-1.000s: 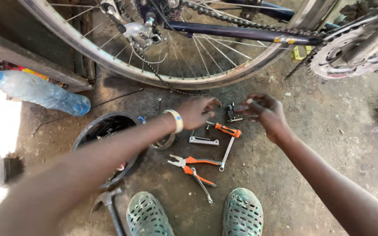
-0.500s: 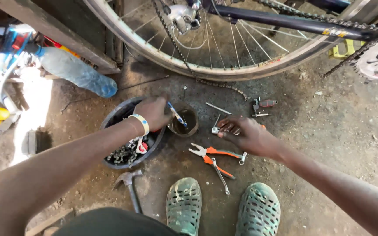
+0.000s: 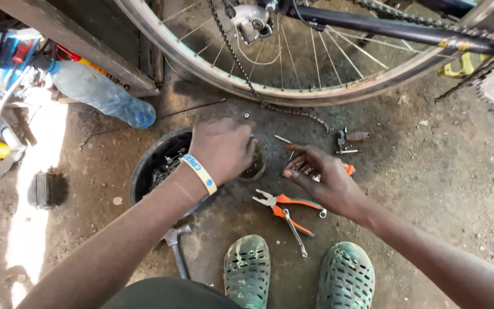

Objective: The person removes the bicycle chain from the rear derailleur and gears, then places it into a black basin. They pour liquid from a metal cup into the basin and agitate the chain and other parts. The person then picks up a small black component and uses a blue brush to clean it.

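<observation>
The wheel [image 3: 315,63] stood above me, its chain [image 3: 293,111] trailing onto the dirt. My left hand [image 3: 221,150] lay cupped over the small tin [image 3: 257,166] beside the black tub [image 3: 150,171]; I couldn't tell what it gripped. My right hand [image 3: 321,180], fingers loosely apart, hovered over the pliers [image 3: 284,206] and the orange-handled screwdriver [image 3: 348,169].

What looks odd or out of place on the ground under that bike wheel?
The bicycle chain hangs slack off the wheel and trails onto the dirt. Pliers and small tools lie scattered near the right hand. The left hand covers a small pot.
</observation>
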